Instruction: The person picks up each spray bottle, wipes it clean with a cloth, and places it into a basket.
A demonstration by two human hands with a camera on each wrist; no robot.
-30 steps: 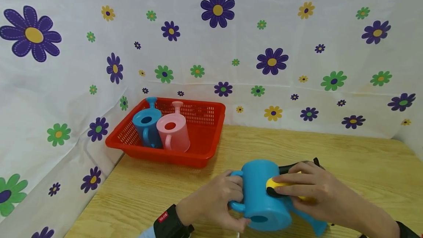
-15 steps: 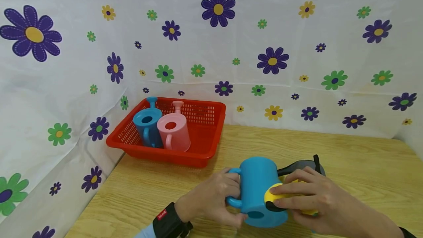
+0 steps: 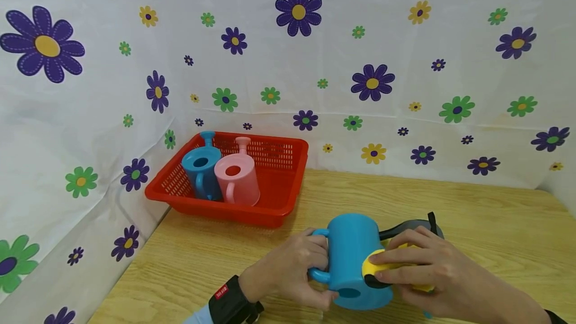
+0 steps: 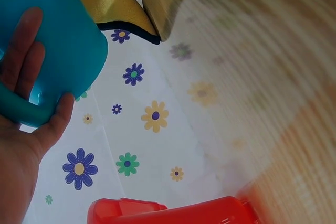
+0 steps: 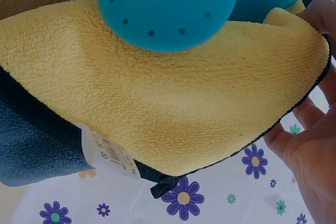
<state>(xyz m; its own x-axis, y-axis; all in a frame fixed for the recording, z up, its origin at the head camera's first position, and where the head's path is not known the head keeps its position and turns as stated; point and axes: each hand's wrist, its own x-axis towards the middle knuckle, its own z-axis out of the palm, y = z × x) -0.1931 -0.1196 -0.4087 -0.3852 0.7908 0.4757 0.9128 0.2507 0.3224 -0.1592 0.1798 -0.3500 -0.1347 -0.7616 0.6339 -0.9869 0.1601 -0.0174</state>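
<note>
A blue toy watering can (image 3: 353, 249) is tipped on its side above the wooden table. My left hand (image 3: 297, 266) grips its looped handle, fingers through the loop, as the left wrist view also shows. My right hand (image 3: 432, 269) pinches a yellow cloth (image 5: 157, 93) with dark edging and a grey-blue reverse, pressing it to the can's side. In the right wrist view the can's round sprinkler head (image 5: 168, 6), dotted with holes, lies in front of the cloth. From the head view, the spout is mostly hidden behind my right hand.
A red plastic basket (image 3: 288, 204) stands at the back left of the table (image 3: 216, 259). Inside it are a blue watering can (image 3: 202, 164) and a pink watering can (image 3: 238, 179), both upright. A flower-print curtain (image 3: 252, 64) hangs behind and to the left.
Over the last second the blue can has turned and shifted slightly left, its spout passing behind my right hand. The cloth moved a little lower on its side. Almost no motion in the last half second.
</note>
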